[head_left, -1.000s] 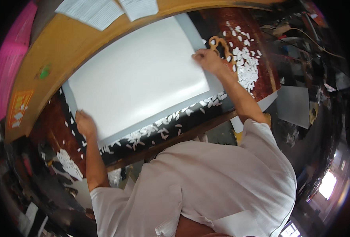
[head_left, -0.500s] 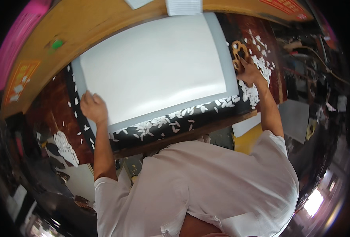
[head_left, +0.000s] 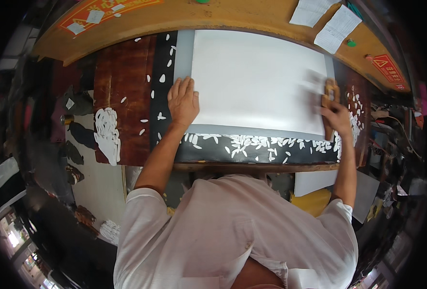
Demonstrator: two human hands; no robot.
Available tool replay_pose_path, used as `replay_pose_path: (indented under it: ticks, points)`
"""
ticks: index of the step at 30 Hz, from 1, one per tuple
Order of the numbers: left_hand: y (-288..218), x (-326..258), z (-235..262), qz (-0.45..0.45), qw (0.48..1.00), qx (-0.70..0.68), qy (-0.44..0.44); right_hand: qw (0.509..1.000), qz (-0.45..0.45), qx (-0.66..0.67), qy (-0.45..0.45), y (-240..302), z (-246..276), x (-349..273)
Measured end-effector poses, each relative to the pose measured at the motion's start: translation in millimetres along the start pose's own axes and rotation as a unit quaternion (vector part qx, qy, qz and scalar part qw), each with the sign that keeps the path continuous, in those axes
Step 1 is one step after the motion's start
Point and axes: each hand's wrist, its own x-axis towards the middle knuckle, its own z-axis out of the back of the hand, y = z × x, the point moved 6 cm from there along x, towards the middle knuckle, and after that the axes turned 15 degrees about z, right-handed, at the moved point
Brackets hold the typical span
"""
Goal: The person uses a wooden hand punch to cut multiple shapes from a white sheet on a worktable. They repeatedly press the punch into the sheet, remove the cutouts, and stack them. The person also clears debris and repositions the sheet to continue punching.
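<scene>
A large white sheet (head_left: 252, 82) lies over a grey layer (head_left: 183, 53) on a black board (head_left: 163, 101). My left hand (head_left: 183, 102) rests on the left edge of the sheet, palm down with fingers stretched. At the sheet's right edge, my right hand (head_left: 337, 118) is closed on a tan cutting die (head_left: 337, 92), an open frame with holes, seen nearly on edge. Those fingers are partly smeared by motion. Small white cut-out pieces (head_left: 249, 140) are strewn along the near strip of the board.
An orange-yellow machine beam (head_left: 242, 17) crosses the far side, with papers (head_left: 337, 29) on it. More white pieces are piled on the red-brown table (head_left: 126, 67) at left, in a heap (head_left: 107, 132), and at right. A yellow sheet (head_left: 312, 202) shows below the right edge.
My right hand has brought the cutting die from the board beside the sheet onto the sheet's right edge, turning it upright. My left hand stays at the left edge. The whole view has swung.
</scene>
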Motion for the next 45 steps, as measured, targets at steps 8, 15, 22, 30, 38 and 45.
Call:
replay_pose_path:
  ticks: [8,15,22,30,38,45]
  points:
    - [28.9,-23.4,10.8,0.005,0.979,-0.203,-0.010,0.981,0.160,-0.051,0.102,292.5,-204.9,84.1]
    - [29.8,-26.0,12.7,0.022,0.969,-0.246,-0.009,0.971,0.071,-0.197,0.113,353.1,-257.3,76.6]
    - [28.1,-24.1,16.1,0.015,0.969,-0.247,0.008,0.973,0.067,-0.193,0.108,345.6,-258.1,70.2]
    - [47.4,-69.6,68.4,-0.014,0.954,-0.296,0.044,0.989,0.140,-0.034,-0.019,322.5,-236.0,38.1]
    - [57.8,-143.3,73.5,0.088,0.903,-0.372,0.198,0.977,0.078,0.117,-0.163,208.3,-210.9,-39.2]
    - [31.0,-152.1,60.8,0.006,0.969,-0.232,0.084,0.941,0.180,0.268,-0.099,276.4,-185.2,-34.9]
